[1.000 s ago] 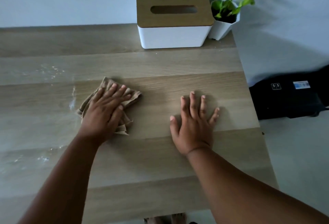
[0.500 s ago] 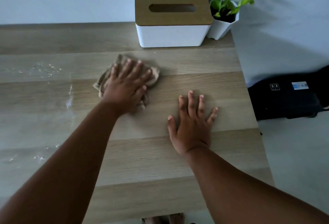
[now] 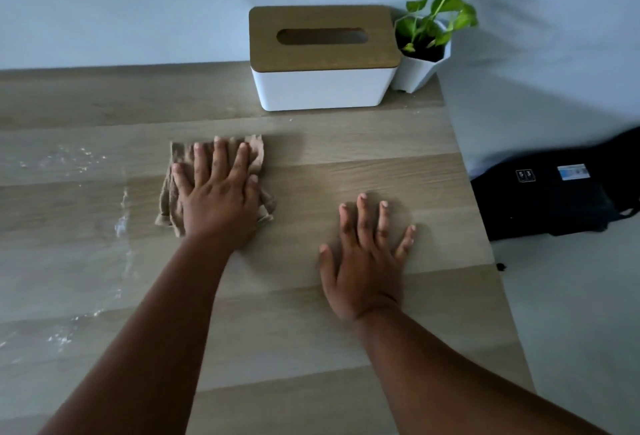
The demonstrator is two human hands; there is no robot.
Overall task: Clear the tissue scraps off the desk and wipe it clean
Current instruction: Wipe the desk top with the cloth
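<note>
We see our left hand (image 3: pixel 218 202) pressed flat on a crumpled tan cloth (image 3: pixel 180 171), fingers straight and spread, so its grip is released while the palm bears down on the fabric. The cloth lies on the wooden tabletop (image 3: pixel 311 330), a little in front of the tissue box (image 3: pixel 323 60) and apart from it. Our right hand (image 3: pixel 367 261) rests palm down on the bare wood to the right of the cloth, fingers fanned out, its grip also released and holding nothing. White tissue scraps (image 3: pixel 121 213) and streaks remain on the left part of the tabletop, just beyond the cloth. A small potted plant (image 3: pixel 424 40) stands touching the right end of the tissue box, at the back corner. A black bag (image 3: pixel 561 192) sits on the floor to the right.
</note>
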